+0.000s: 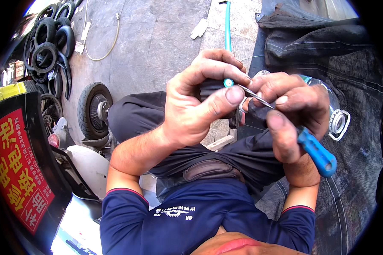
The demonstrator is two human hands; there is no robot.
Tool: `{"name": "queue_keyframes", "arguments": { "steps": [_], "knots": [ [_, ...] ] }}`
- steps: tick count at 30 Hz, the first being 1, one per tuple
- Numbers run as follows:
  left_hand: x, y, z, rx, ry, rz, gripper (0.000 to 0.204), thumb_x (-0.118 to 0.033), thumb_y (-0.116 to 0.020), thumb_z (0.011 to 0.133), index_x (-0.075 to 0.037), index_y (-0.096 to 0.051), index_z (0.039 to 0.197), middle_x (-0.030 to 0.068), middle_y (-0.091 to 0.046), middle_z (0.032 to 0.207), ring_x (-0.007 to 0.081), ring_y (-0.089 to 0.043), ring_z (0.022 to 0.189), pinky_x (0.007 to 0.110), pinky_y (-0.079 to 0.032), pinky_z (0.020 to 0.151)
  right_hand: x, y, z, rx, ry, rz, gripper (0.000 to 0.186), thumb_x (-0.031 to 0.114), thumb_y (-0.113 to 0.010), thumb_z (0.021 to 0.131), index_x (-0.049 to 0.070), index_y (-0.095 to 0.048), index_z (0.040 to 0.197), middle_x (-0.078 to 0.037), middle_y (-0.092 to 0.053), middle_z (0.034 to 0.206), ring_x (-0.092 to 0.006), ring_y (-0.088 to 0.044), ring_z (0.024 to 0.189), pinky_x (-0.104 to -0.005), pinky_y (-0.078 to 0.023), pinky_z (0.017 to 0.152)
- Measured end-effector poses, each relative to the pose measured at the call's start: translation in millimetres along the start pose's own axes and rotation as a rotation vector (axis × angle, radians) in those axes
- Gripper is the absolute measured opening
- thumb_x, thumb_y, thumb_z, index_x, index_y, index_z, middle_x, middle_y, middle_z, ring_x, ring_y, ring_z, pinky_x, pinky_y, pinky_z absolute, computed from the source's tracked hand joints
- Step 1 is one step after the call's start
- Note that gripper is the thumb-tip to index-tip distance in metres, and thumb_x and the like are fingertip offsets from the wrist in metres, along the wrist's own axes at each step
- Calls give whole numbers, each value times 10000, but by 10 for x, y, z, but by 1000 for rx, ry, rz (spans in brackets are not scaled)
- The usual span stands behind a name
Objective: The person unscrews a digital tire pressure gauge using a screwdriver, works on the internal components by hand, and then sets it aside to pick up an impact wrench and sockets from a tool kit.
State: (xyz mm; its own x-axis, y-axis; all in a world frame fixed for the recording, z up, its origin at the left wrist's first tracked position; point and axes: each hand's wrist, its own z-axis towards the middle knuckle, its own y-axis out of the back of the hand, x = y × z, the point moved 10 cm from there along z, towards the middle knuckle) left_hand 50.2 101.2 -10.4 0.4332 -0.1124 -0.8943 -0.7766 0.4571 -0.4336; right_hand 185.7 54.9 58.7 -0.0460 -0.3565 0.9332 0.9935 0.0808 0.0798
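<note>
My left hand (200, 91) is closed, thumb and fingers pinching a teal tube or thick cable (228, 32). Its round cut end (228, 83) has a pale centre and points toward me between the fingertips. Something dark also shows inside the left palm; its kind is hidden. In my right hand (291, 106) is a screwdriver with a blue handle (318, 153) angled down to the right. Fingers and thumb close around its thin metal shaft (259, 97), whose far end lies at the left fingertips beside the teal end. Whether they touch I cannot tell.
Worn black tyres (44, 51) pile up at the far left, with a wheel (94, 111) nearer my knee. A red and yellow sign (21, 170) stands at left. A beige cord (110, 53) lies on the floor. Dark cloth (315, 34) and a clear bottle (334, 110) are right.
</note>
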Motion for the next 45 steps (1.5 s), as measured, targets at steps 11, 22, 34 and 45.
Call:
{"name": "queue_keyframes", "arguments": {
  "steps": [11,22,34,45],
  "knots": [
    [-110,-67,-14,10,-22,2,265,-115,-839,853,-33,-753,1090,115,-653,1114,199,-581,1141,325,-503,947,-15,54,24,-135,49,-192,386,-83,-763,799,-14,-624,1153,-205,-662,1096,-236,-683,1031,-305,-589,773],
    [95,-2,-63,-55,52,-24,246,-219,-706,987,-7,-696,1113,117,-616,1148,176,-588,1114,335,-467,979,-93,5,40,-96,-28,76,466,-113,-747,828,83,-513,1180,-162,-558,1215,-200,-644,1004,-327,-564,879],
    [162,-319,-57,131,270,-754,284,-318,-542,1066,-40,-577,1114,158,-547,1233,272,-569,1186,446,-517,1012,197,30,67,5,180,19,283,228,-614,989,41,-576,1197,-140,-690,1005,-318,-649,1078,-462,-528,954],
    [176,-319,-118,94,317,-689,334,-346,-591,1041,-52,-602,1198,121,-531,1243,221,-553,1164,381,-467,1018,287,-25,100,5,322,-47,224,41,-681,930,70,-628,1145,-154,-690,1015,-364,-703,1038,-488,-576,895]
  ]
}}
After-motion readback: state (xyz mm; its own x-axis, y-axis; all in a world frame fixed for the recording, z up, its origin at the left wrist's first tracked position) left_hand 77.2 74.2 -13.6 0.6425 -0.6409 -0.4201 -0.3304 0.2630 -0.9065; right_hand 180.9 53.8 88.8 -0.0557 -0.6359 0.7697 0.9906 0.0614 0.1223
